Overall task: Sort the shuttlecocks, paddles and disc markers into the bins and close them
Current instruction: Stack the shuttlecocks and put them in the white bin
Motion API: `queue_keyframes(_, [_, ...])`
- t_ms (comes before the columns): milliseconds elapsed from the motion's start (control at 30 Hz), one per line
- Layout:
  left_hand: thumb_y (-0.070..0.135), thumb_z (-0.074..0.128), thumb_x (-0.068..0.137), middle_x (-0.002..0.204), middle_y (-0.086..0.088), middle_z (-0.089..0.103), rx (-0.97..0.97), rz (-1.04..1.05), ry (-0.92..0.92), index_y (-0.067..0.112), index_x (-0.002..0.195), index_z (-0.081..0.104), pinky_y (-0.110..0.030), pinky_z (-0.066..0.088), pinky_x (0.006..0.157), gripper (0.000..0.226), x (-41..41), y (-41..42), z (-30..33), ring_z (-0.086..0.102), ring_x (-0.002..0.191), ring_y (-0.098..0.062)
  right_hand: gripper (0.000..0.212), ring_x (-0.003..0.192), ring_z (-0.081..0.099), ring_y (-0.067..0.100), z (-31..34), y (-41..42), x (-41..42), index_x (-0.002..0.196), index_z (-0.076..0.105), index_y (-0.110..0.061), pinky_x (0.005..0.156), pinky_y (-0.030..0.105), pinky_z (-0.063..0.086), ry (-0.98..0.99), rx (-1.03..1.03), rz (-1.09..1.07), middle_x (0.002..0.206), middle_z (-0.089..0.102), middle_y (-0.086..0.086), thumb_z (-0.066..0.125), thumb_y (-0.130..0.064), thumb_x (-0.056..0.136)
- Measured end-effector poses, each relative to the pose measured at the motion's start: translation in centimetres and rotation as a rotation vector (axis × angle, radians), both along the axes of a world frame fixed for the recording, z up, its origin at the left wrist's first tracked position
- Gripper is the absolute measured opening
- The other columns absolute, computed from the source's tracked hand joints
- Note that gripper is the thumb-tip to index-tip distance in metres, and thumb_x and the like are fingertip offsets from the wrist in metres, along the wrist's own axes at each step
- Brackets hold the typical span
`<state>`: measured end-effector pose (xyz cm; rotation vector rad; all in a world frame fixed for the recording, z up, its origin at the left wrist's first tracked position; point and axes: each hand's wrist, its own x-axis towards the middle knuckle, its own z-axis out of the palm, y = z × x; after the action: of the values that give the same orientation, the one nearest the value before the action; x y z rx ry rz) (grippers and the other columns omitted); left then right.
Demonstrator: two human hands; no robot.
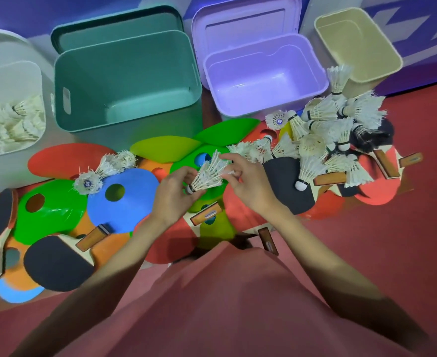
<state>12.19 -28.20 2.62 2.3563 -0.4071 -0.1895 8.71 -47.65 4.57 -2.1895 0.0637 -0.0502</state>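
Holding one shuttlecock (207,173) between both hands above the green disc marker (199,161): left hand (176,191) pinches the cork end, right hand (248,184) fingers curl at the feathers. White bin (14,140) with shuttlecocks sits far left. Risk: crushed feathers from the two-handed squeeze, or a drop while carrying it over the paddles (289,184)

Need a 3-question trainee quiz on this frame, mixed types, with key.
1. True or false: the teal bin already holds shuttlecocks.
2. Which bin has shuttlecocks in it? A) white bin B) purple bin C) beige bin
3. Fill in: both hands, left hand and right hand, hold a ____.

Key: 1 false; 2 A; 3 shuttlecock.
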Motion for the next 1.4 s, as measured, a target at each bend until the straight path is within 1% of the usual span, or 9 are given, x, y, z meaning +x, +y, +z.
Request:
queue_keyframes(233, [0.02, 0.085, 0.065, 0.093, 0.002, 0.063, -0.107, -0.146, 0.055, 0.003, 0.106, 0.064, -0.028, 0.049, 0.079, 0.049, 0.1, -3.9, 0.5, 0.06, 0.085, -0.014, 0.026, 0.047, 0.052, -0.005, 1.3, -3.0, -1.9, 0.11, 0.063, -0.009, 0.054, 0.004, 0.034, 0.047, 0.184, -0.065, 0.074, 0.069, 0.011, 0.065, -0.001, 0.085])
queue_keyframes(433, [0.011, 0.085, 0.066, 0.095, 0.001, 0.063, -0.187, -0.165, 0.144, 0.004, 0.115, 0.063, -0.006, 0.041, 0.079, 0.054, -0.7, -8.0, 0.7, 0.058, 0.087, -0.012, 0.026, 0.056, 0.06, 0.014, 1.4, -6.7, -3.2, 0.109, 0.061, -0.014, 0.055, 0.026, 0.043, 0.05, 0.275, -0.083, 0.069, 0.069, 0.014, 0.064, -0.002, 0.086])
queue_keyframes(500, [0.01, 0.084, 0.068, 0.101, -0.001, 0.065, -0.173, -0.17, 0.166, 0.004, 0.121, 0.061, -0.011, 0.04, 0.085, 0.058, -1.0, -9.2, 0.6, 0.059, 0.092, -0.012, 0.029, 0.063, 0.063, 0.031, 1.4, -7.5, -3.7, 0.109, 0.061, -0.019, 0.058, 0.035, 0.046, 0.035, 0.289, -0.098, 0.07, 0.069, 0.01, 0.064, -0.003, 0.085])
queue_keyframes(633, [0.013, 0.084, 0.069, 0.115, -0.003, 0.066, -0.196, -0.219, 0.193, 0.008, 0.132, 0.053, -0.021, 0.047, 0.091, 0.071, -1.4, -10.5, 0.3, 0.063, 0.107, -0.017, 0.039, 0.05, 0.05, 0.006, 1.0, -8.5, -4.3, 0.121, 0.055, -0.018, 0.054, 0.015, 0.037, 0.009, 0.204, -0.067, 0.066, 0.06, 0.0, 0.061, -0.001, 0.086])
queue_keyframes(833, [0.021, 0.073, 0.068, 0.125, 0.002, 0.058, -0.224, -0.147, 0.2, 0.013, 0.131, 0.047, -0.044, 0.049, 0.096, 0.069, -1.9, -11.1, -0.1, 0.057, 0.114, -0.019, 0.04, 0.066, 0.064, 0.016, 1.3, -9.4, -4.9, 0.128, 0.046, -0.017, 0.064, 0.026, 0.05, -0.046, 0.315, -0.14, 0.1, 0.066, 0.003, 0.056, -0.005, 0.091])
queue_keyframes(967, [0.019, 0.073, 0.065, 0.109, 0.014, 0.058, -0.252, -0.066, 0.229, 0.021, 0.124, 0.047, -0.041, 0.049, 0.092, 0.065, -2.3, -10.5, -0.6, 0.058, 0.101, -0.012, 0.035, 0.068, 0.055, 0.003, -0.1, -13.4, -4.4, 0.124, 0.052, -0.008, 0.068, 0.013, 0.043, -0.135, -0.016, -0.418, 0.114, 0.058, 0.006, 0.054, -0.01, 0.089])
queue_keyframes(1033, [0.019, 0.072, 0.066, 0.108, 0.011, 0.059, -0.253, -0.064, 0.218, 0.02, 0.122, 0.047, -0.041, 0.05, 0.089, 0.062, -2.4, -10.3, -0.9, 0.058, 0.099, -0.014, 0.046, 0.077, 0.06, 0.015, -1.3, -15.4, -4.1, 0.129, 0.048, -0.007, 0.078, 0.026, 0.048, 0.01, -0.198, -0.449, 0.121, 0.052, 0.011, 0.06, -0.015, 0.086])
queue_keyframes(1133, [0.016, 0.073, 0.068, 0.108, 0.007, 0.06, -0.255, -0.066, 0.205, 0.018, 0.122, 0.047, -0.04, 0.051, 0.086, 0.06, -2.5, -10.0, -1.0, 0.059, 0.096, -0.013, 0.045, 0.094, 0.061, 0.033, -2.2, -16.5, -3.9, 0.125, 0.053, -0.006, 0.083, 0.043, 0.049, 0.225, -0.303, -0.37, 0.11, 0.06, 0.012, 0.066, -0.02, 0.084])
queue_keyframes(1400, [0.006, 0.077, 0.073, 0.104, 0.006, 0.063, -0.211, -0.069, 0.172, 0.016, 0.124, 0.047, -0.039, 0.052, 0.083, 0.06, -1.9, -9.1, -1.3, 0.061, 0.093, -0.014, 0.008, 0.059, 0.05, 0.003, 0.3, -14.4, -4.3, 0.084, 0.062, -0.017, 0.058, 0.02, 0.038, -0.033, -0.012, -0.398, 0.072, 0.058, -0.009, 0.07, -0.017, 0.083])
